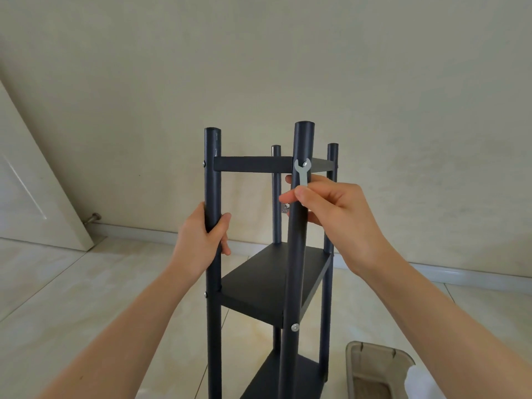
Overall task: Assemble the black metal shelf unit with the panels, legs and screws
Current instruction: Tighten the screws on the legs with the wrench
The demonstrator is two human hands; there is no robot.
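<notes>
Black metal shelf unit (267, 280) stands upright on the tiled floor (86, 286), my left hand (201, 240) gripping its near-left leg (212, 174) while my right hand (334, 208) pinches a small silver wrench (302, 172) on the top-panel screw (304, 163) of the near-right leg (302, 139).

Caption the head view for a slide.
Right hand turns a wrench on a leg screw while left hand steadies the shelf.

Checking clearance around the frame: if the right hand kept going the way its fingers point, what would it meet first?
The right hand, pinching a small silver wrench, points left. It already touches the near right black metal leg; beyond that, probably the far-left leg, though depth is unclear.
</notes>
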